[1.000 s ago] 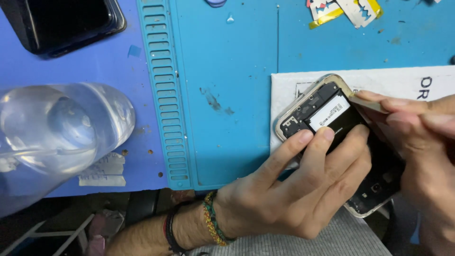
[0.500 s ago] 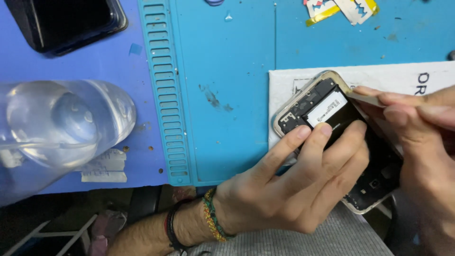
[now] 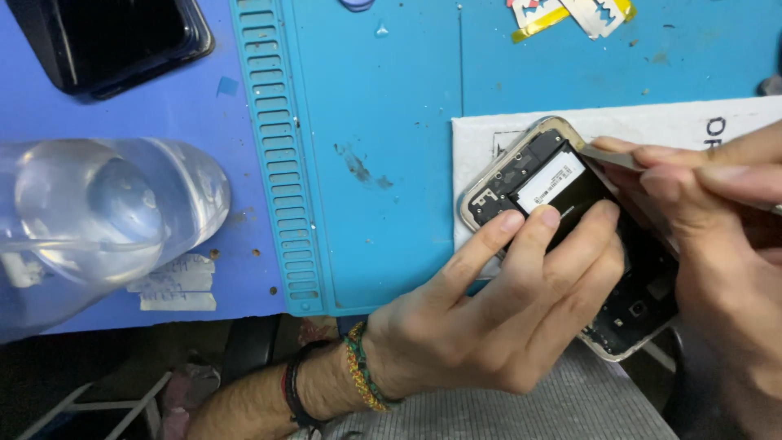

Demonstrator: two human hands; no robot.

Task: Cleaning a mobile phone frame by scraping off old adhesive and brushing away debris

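An opened phone (image 3: 562, 220), its back cover off and a black battery (image 3: 570, 191) with a white label showing, lies tilted at about four o'clock in the view, its upper end resting on a white sheet (image 3: 652, 122) spread over the blue mat (image 3: 383, 163) on the desk. The left hand (image 3: 497, 318) comes in from six o'clock and clasps the phone from below, three fingertips (image 3: 511, 222) pressed on the battery's lower edge. The right hand (image 3: 717, 236) reaches in from three o'clock, pinching a thin flat metal tool (image 3: 611, 156) whose tip sits at the battery's upper right edge, just beside the phone's frame. Braided bracelets (image 3: 358, 375) ring the left wrist. Well apart, at nine o'clock, a clear plastic bottle (image 3: 98, 220) lies on a darker blue surface. At eleven o'clock a black phone case (image 3: 106, 41) lies near the top edge. At one o'clock, scraps of yellow and white tape (image 3: 570, 15) lie on the mat.
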